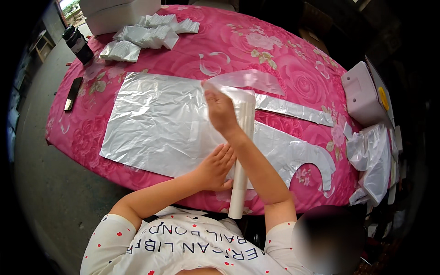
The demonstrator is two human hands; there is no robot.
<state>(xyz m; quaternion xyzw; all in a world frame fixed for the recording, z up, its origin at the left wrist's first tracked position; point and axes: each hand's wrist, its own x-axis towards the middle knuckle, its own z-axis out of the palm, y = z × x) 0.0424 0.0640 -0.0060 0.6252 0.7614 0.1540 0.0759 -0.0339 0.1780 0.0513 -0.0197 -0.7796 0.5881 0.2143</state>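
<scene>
A thin, silvery-white plastic apron [156,117] lies flat and creased on the table, with long strap-like strips and a curved cut-out at its right end. Across its middle rests a pale roll of plastic film [238,188], one end hanging past the table's near edge. My left hand [215,167] lies on the plastic just left of the roll, fingers stretched out and empty. Farther up, my right hand [221,110] has its fingers closed on clear plastic film [254,81], which spreads to the right beyond the hand. My right forearm crosses over the roll.
Pink floral cloth [266,50] covers the table. Folded white packets [146,35] are piled at the far left, by a white box [117,16], a dark bottle [79,46] and a black phone-like object [73,94]. At the right stand a white container [364,94] and crumpled clear plastic bags [373,158].
</scene>
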